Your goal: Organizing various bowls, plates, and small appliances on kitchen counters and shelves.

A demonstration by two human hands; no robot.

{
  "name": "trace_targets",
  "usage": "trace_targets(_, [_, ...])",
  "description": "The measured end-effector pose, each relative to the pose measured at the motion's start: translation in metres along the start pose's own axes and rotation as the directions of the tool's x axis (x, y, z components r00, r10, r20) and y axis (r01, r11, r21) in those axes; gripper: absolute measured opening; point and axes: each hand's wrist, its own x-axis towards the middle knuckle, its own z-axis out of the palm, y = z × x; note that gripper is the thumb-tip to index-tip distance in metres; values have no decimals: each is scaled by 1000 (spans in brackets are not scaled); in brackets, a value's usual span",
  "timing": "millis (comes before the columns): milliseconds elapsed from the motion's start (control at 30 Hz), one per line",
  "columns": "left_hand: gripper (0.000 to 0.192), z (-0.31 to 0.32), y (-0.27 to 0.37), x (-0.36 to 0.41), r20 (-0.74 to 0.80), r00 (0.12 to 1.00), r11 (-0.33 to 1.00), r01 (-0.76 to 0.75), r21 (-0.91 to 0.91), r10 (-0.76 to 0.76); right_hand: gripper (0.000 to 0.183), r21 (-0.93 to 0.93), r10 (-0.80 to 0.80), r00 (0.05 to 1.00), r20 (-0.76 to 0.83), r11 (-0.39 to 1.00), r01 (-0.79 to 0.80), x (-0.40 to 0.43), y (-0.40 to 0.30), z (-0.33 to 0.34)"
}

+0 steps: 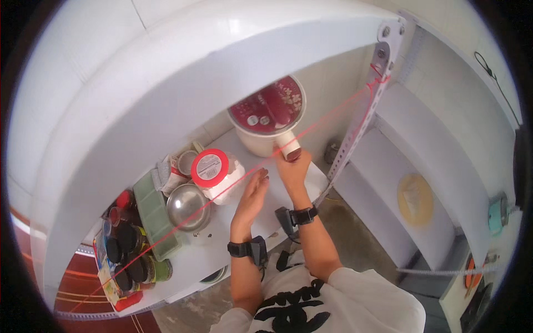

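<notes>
A cream electric pot with a dark red lid (270, 106) stands on a white shelf, partly hidden by the shelf board above. My right hand (295, 168) is closed around the end of the pot's cream handle (289, 143). To its left, my left hand (252, 197) is raised over the shelf board, fingers together and extended, holding nothing. Beside my left hand stands a jar with a red lid (209, 167), with white material around or behind it. Next to that are a stainless steel bowl (188, 207) and a mug (187, 161).
A green divided tray (156, 216) and several dark-lidded jars (133, 266) occupy the shelf's left part. A red string (233, 182) crosses in front. A perforated metal post (362, 112) rises at the right, beside more shelves holding a yellow round item (415, 200).
</notes>
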Motion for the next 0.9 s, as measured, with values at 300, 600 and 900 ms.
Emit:
trace_targets(300, [52,6,-19,-41,53,999,997,10,-72,-6,17,48,-40,998,-50,998,42,-53,-11,-36])
trace_targets(600, [52,18,-21,-64,-201,978,993,-25,118,49,16,-18,-107,993,-48,994,106,-97,-36,-74])
trace_targets(900, [52,13,-49,-55,-321,893,910,-187,371,315,25,65,-275,956,-99,957,282,-130,-51,-109])
